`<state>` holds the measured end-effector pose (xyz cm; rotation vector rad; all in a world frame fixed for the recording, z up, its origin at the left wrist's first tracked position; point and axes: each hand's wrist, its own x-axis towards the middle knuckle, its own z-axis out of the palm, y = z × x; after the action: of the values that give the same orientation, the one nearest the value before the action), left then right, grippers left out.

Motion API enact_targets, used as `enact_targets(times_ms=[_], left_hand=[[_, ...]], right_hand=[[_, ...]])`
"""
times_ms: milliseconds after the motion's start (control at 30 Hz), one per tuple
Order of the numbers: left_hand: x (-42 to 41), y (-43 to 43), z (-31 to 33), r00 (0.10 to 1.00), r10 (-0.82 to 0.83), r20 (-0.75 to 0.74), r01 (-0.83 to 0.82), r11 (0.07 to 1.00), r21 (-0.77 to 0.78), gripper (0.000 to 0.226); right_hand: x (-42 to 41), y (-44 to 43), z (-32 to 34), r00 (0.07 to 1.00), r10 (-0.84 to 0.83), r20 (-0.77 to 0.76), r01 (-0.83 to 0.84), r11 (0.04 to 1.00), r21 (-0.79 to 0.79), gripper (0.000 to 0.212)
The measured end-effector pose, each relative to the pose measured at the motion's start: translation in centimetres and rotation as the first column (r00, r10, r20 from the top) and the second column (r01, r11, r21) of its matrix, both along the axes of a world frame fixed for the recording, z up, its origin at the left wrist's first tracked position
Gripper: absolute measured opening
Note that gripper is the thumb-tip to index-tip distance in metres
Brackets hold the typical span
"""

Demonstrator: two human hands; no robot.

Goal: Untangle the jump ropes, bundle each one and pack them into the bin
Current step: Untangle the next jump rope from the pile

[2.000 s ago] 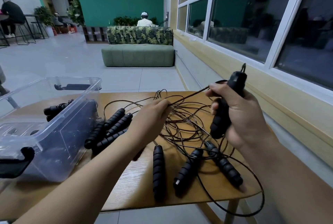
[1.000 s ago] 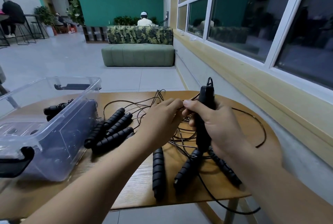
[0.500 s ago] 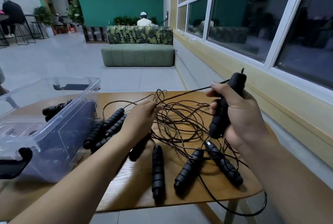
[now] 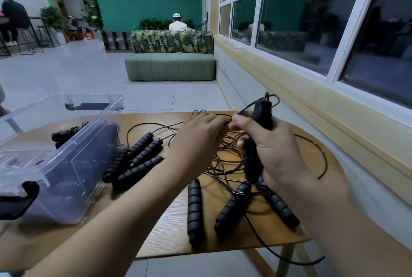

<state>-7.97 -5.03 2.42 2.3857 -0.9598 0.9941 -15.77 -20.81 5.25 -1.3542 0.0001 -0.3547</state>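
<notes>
Black jump ropes lie in a knot of thin cords (image 4: 225, 160) on a wooden table (image 4: 169, 227). My right hand (image 4: 274, 151) grips one black foam handle (image 4: 260, 111) upright above the tangle. My left hand (image 4: 198, 140) pinches that rope's cord beside the right thumb. Three handles (image 4: 136, 160) lie together left of my left wrist. Another three handles (image 4: 195, 209) lie near the table's front edge. A clear plastic bin (image 4: 55, 163) stands at the left, with a bundled rope (image 4: 64, 134) inside.
A window wall with a yellow sill (image 4: 334, 120) runs close along the table's right side. One cord loop (image 4: 289, 256) hangs over the front edge. A green sofa (image 4: 169, 64) and seated people are far behind on the tiled floor.
My right hand has swung the handle from out at the right back in toward my left hand, which has moved up to meet it at the cord.
</notes>
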Motion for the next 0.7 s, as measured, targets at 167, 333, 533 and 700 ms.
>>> enact_targets(times_ms=[167,333,533,700], left_hand=[[-0.8,-0.5,-0.5,0.999,-0.045,-0.010,0.046,0.999,0.028,0.020],[-0.5,0.0,-1.3,0.981,-0.131,-0.141,0.130,0.991,-0.014,0.020],[1.8,1.5,-4.1,0.946,-0.065,-0.316,0.088,0.994,0.061,0.029],[4.3,3.6,-4.3,0.922,0.037,-0.385,-0.044,0.999,-0.010,0.023]], right_hand=[[0.0,0.3,-0.7,1.000,-0.023,-0.002,0.022,0.994,-0.111,0.009],[-0.5,0.6,-0.5,0.998,0.051,-0.021,-0.053,0.986,-0.155,0.011],[-1.4,0.5,1.1,0.990,0.138,-0.014,-0.138,0.989,-0.052,0.011],[-1.2,-2.0,2.5,0.998,0.051,0.024,-0.053,0.993,0.103,0.011]])
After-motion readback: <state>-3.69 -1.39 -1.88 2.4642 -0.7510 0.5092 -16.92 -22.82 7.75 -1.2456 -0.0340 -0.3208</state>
